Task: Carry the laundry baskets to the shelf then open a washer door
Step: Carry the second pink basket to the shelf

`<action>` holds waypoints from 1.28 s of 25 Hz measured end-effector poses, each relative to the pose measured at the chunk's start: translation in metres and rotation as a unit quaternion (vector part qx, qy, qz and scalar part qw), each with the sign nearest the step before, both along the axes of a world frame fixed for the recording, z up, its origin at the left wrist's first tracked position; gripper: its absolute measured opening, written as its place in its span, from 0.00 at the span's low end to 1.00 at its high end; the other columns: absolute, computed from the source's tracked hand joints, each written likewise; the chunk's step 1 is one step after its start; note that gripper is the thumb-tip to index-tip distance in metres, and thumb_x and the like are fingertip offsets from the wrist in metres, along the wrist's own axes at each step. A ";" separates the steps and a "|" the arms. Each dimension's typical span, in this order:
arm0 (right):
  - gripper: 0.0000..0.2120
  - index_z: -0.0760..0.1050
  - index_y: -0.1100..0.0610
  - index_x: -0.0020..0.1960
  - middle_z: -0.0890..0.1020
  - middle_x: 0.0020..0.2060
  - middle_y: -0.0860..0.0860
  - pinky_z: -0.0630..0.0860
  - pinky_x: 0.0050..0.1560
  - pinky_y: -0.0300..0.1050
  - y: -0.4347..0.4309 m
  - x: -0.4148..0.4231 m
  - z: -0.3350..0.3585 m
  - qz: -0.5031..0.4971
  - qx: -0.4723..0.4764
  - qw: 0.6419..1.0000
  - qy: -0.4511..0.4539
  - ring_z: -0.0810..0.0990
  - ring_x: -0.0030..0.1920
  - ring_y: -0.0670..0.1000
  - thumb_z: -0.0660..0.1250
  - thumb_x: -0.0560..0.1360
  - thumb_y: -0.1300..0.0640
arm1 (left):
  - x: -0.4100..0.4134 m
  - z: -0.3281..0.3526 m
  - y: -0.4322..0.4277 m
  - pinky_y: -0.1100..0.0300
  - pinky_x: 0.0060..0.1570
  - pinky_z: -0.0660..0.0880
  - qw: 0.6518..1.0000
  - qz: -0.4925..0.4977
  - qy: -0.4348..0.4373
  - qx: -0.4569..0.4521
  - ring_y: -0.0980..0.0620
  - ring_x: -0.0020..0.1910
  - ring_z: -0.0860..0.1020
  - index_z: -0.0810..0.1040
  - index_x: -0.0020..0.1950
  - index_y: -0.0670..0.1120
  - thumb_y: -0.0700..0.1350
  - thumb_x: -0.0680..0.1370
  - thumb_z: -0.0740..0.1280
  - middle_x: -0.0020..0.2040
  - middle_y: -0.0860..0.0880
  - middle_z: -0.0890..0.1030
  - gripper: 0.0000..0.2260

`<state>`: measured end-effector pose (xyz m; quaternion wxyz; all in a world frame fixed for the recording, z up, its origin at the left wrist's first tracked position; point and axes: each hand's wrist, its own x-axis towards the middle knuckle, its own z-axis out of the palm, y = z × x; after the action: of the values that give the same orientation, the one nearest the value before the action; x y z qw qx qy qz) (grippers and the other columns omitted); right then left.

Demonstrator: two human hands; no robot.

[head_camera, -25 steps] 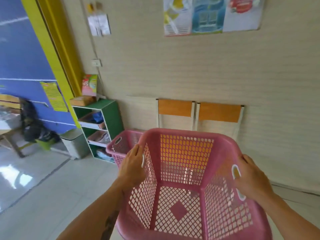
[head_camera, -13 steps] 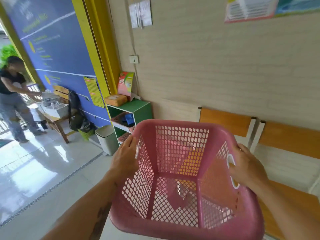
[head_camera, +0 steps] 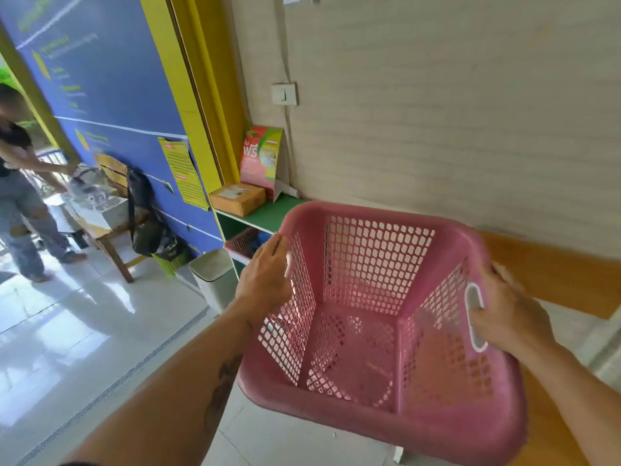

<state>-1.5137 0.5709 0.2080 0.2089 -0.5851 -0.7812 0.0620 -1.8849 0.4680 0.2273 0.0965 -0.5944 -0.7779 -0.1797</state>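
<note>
I hold an empty pink plastic laundry basket (head_camera: pixel 376 264) with perforated walls in front of me, above the floor. My left hand (head_camera: pixel 265 280) grips its left handle from outside. My right hand (head_camera: pixel 504 311) grips the right handle, fingers through the white-edged slot. Just beyond the basket's far left corner stands a low green shelf (head_camera: pixel 265 213) against the wall, with a small pink basket (head_camera: pixel 243 242) on its inner level. No washer is in view.
A cardboard box (head_camera: pixel 237 198) and a red-green detergent pack (head_camera: pixel 260 156) sit on the shelf top. A white bin (head_camera: pixel 215 277) stands left of the shelf. Orange chair backs (head_camera: pixel 551 274) lean on the wall at right. A person (head_camera: pixel 20 183) stands by a wooden table (head_camera: pixel 107 237) far left.
I have moved closer to the green shelf and turned left. The basket stays in both hands; the second pink basket seen on the floor earlier is now hidden.
</note>
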 end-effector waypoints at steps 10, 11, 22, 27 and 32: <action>0.29 0.59 0.52 0.71 0.69 0.61 0.50 0.69 0.34 0.46 0.116 -0.067 -0.045 -0.103 -0.056 0.993 -0.016 0.78 0.50 0.58 0.66 0.73 0.56 | -0.080 -0.051 0.189 0.51 0.47 0.80 0.993 -0.107 -0.018 -0.042 0.47 0.60 0.75 0.64 0.72 0.48 0.43 0.72 0.71 0.69 0.53 0.68 0.30; 0.29 0.59 0.52 0.71 0.69 0.61 0.50 0.70 0.35 0.46 0.124 -0.069 -0.055 -0.107 -0.066 0.992 -0.014 0.78 0.51 0.58 0.66 0.73 0.56 | -0.083 -0.061 0.204 0.51 0.48 0.80 0.991 -0.120 -0.021 -0.054 0.47 0.61 0.74 0.64 0.72 0.48 0.42 0.72 0.71 0.70 0.53 0.67 0.31; 0.44 0.57 0.48 0.77 0.68 0.67 0.54 0.70 0.36 0.36 0.170 -0.127 -0.244 -0.284 -0.319 0.899 0.098 0.76 0.61 0.60 0.62 0.67 0.75 | -0.110 -0.267 0.304 0.41 0.60 0.74 0.955 -0.118 -0.115 -0.249 0.34 0.65 0.72 0.55 0.78 0.45 0.31 0.68 0.64 0.76 0.40 0.60 0.40; 0.45 0.55 0.49 0.77 0.66 0.70 0.54 0.73 0.61 0.49 0.170 -0.155 -0.333 -0.342 -0.391 0.845 0.123 0.68 0.69 0.59 0.64 0.66 0.74 | -0.122 -0.370 0.312 0.42 0.46 0.78 0.930 -0.097 -0.150 -0.321 0.33 0.52 0.77 0.62 0.72 0.43 0.31 0.69 0.64 0.69 0.41 0.66 0.32; 0.46 0.56 0.44 0.77 0.66 0.74 0.49 0.72 0.67 0.58 0.155 -0.149 -0.358 -0.333 -0.493 0.775 0.212 0.68 0.71 0.54 0.63 0.63 0.67 | -0.139 -0.401 0.327 0.52 0.46 0.80 0.864 -0.121 -0.154 -0.463 0.40 0.52 0.78 0.62 0.74 0.48 0.31 0.62 0.68 0.60 0.44 0.73 0.41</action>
<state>-1.6629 0.7257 -0.1503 0.0598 -0.8038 -0.3360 0.4873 -2.0235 0.7951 -0.1741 -0.3332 -0.6250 -0.6985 0.1022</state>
